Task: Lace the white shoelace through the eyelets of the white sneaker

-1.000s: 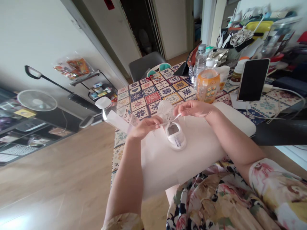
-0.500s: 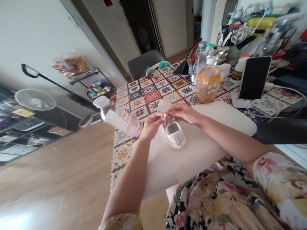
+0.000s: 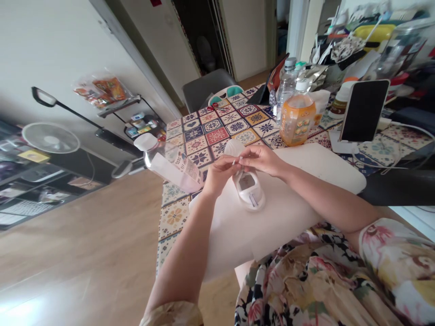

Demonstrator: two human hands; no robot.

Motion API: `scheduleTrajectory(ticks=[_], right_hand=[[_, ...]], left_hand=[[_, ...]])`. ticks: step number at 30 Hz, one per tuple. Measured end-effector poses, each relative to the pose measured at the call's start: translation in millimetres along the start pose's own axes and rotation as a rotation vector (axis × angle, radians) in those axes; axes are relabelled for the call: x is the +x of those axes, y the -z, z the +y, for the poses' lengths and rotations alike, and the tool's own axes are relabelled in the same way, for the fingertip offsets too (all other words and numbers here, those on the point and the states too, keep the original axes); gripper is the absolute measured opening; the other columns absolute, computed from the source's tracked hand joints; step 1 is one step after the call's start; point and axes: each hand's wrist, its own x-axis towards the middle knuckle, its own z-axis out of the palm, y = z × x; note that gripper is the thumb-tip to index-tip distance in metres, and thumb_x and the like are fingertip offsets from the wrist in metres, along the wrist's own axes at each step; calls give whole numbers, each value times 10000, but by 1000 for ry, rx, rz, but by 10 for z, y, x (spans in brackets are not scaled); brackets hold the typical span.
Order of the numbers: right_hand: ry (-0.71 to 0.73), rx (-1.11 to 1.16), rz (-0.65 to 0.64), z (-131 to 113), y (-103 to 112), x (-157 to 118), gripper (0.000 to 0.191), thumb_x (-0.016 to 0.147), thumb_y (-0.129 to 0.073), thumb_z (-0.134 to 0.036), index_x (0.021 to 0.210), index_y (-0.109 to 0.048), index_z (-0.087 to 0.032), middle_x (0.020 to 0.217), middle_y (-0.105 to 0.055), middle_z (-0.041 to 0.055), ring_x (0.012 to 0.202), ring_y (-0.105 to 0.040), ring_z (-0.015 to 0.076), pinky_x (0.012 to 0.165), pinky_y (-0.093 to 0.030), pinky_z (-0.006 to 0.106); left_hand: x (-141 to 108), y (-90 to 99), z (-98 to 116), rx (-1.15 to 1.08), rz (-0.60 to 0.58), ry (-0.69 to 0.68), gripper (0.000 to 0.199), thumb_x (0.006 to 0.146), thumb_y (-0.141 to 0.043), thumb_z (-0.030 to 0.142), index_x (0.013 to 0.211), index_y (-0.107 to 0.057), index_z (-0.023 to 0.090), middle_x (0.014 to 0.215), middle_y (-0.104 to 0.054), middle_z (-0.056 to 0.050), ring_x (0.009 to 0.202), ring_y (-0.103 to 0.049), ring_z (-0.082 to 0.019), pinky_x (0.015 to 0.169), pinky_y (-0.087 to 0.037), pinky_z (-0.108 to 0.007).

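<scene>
A small white shoe (image 3: 255, 204) rests on the white mat (image 3: 231, 244), its heel with a pale blue-grey tab turned toward me and its toe pointing away. Above its front, my left hand (image 3: 220, 174) pinches a white shoelace between thumb and fingertips. Just to the right, my right hand (image 3: 261, 160) is also closed in a pinch on a white lace. The fingertips of both hands nearly meet over the shoe. They partly hide the laces and the middle of the shoe.
Left of the mat stands a large clear bottle (image 3: 176, 167) with a white cap. Beyond the mat are an orange-labelled bottle (image 3: 297, 121), a clear water bottle (image 3: 287, 83) and a phone on a stand (image 3: 364, 111). A patterned cloth (image 3: 217, 136) covers the table.
The fingertips have shifted slightly, with the lace ends now drawn a little apart between them. The shoe has stayed in place on the mat; the view has moved slightly.
</scene>
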Motion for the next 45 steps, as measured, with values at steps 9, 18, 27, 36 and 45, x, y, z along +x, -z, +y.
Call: scheduleTrajectory(ticks=[9, 18, 27, 36, 45], right_hand=[[33, -25, -24, 22, -11, -8, 219, 721, -783, -314, 848, -693, -161, 696, -700, -4, 605, -648, 123, 598, -510, 245], [107, -72, 14, 30, -39, -12, 244, 800, -718, -406, 820, -639, -176, 614, -640, -31, 567, -636, 115, 583, -485, 233], [112, -102, 9, 23, -49, -18, 257, 794, -718, -427, 819, -639, -184, 659, -651, -17, 575, -630, 124, 574, -499, 247], [123, -142, 53, -2, -46, -40, 241, 843, -648, -411, 811, -636, -173, 709, -667, 3, 599, -637, 128, 580, -509, 248], [88, -74, 113, 22, -51, -21, 241, 824, -660, -417, 790, -617, -182, 670, -647, -11, 567, -644, 135, 568, -516, 258]], left_hand=[[-18, -34, 85, 10, 22, 76, 364, 553, -903, 265, 874, -741, 210, 661, -693, 16, 581, -608, -109, 560, -484, -232], [48, 379, 167, 165, -101, 267, 253, 555, -878, 325, 672, -711, 175, 599, -665, -4, 548, -594, -121, 573, -476, -251], [22, 187, 206, 247, -146, 148, 318, 686, -806, 394, 909, -735, 180, 831, -748, -64, 757, -674, -175, 700, -499, -282], [-63, -120, 107, 35, 40, 108, 369, 543, -902, 361, 736, -641, 186, 629, -691, 17, 596, -661, -147, 595, -505, -264], [-74, -15, 93, 219, 28, -41, 175, 675, -821, 282, 744, -690, 188, 735, -689, -9, 705, -634, -137, 716, -496, -272]])
